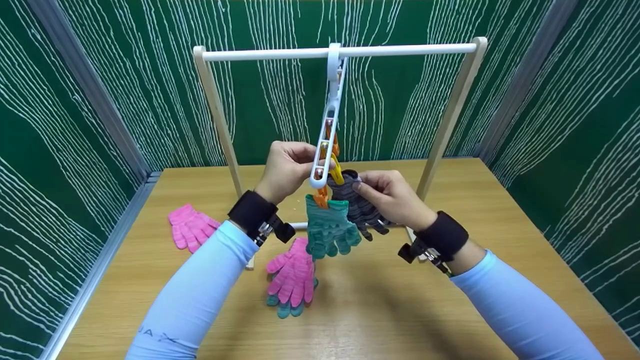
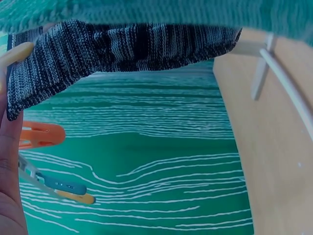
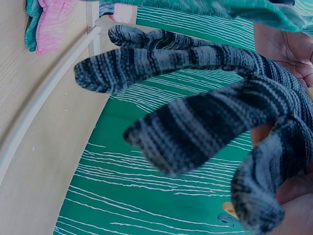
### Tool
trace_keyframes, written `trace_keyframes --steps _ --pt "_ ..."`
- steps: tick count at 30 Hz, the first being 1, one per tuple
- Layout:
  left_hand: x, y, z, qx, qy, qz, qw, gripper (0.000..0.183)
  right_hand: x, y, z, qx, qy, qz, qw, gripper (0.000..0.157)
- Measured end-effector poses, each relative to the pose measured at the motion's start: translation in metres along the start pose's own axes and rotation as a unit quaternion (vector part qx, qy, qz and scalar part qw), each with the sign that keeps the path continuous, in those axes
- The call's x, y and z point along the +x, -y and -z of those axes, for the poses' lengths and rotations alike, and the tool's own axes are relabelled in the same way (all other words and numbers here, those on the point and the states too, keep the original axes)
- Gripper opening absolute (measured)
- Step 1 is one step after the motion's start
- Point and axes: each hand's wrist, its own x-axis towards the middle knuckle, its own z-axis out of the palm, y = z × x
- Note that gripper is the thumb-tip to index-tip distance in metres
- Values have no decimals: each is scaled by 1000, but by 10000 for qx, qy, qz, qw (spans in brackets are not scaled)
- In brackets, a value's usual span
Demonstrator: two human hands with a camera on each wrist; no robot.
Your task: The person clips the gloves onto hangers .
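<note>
Teal knitted fabric [image 2: 161,13] along the top edge, dark striped glove [image 2: 129,46] just below it, left hand [image 2: 10,181] is partly visible at left, orange clip [image 2: 46,134] beside it, blue clip [image 2: 66,186] and yellow clip [image 2: 82,198] lower, green wall [image 2: 146,152] with white lines, worktop [image 2: 274,161] and pale bar [image 2: 289,87] at right.

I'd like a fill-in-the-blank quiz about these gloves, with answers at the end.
The right hand, pinching the dark striped glove, has a ____ band at its wrist.
The hanging green glove is held by an ____ clip.
The hanger hooks over a ____ bar.
One pink glove lies on a ____ glove.
Answers: black; orange; white; green.
</note>
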Motion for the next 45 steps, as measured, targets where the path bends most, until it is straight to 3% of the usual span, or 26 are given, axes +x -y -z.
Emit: trace_keyframes --steps 10,18,29,45 --pt "-3 2 2 135 69 95 9998 18 -2 -1 -1 -33 -48 19 10000 20" --pt "-6 4 1 -58 188 97 9998 19 -3 -2 -2 -143 -124 15 9998 19" --pt "-10 2 0 137 105 208 9996 25 -4 -4 -3 -116 -95 44 9999 20" --pt "-19 4 4 127 66 86 9999 27 -6 -9 -2 -115 -105 101 9998 20"
